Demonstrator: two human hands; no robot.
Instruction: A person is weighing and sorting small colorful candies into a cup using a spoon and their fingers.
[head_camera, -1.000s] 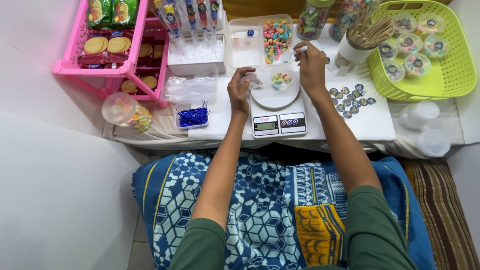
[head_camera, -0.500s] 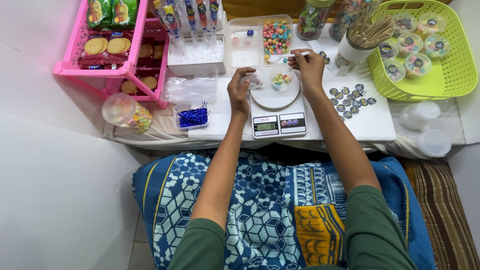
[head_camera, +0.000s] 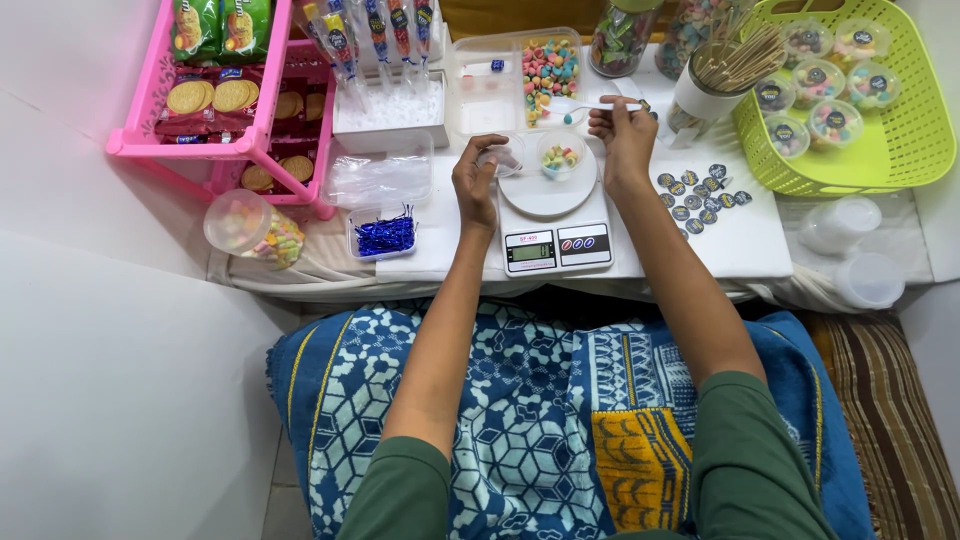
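right hand (head_camera: 625, 135) holds a spoon (head_camera: 590, 107) lying sideways, just above-right of the cup (head_camera: 560, 156); left hand (head_camera: 478, 180) pinches a lid (head_camera: 500, 158).

Both arms stretched forward from green sleeves, bare from above the elbow, forearms running up and slightly inward toward each other. Left hand (head_camera: 478, 181) raised with the wrist bent a little, back of the hand facing up, fingers curled inward and pinched with the thumb around something small and clear. Right hand (head_camera: 625, 135) set farther forward than the left, wrist nearly straight, fingers folded down and closed in a pinch grip at the fingertips, thumb tucked against the index finger on a thin white handle. Hands near each other but apart, neither one touching the other. Elbows kept low and wide, close to the lap.
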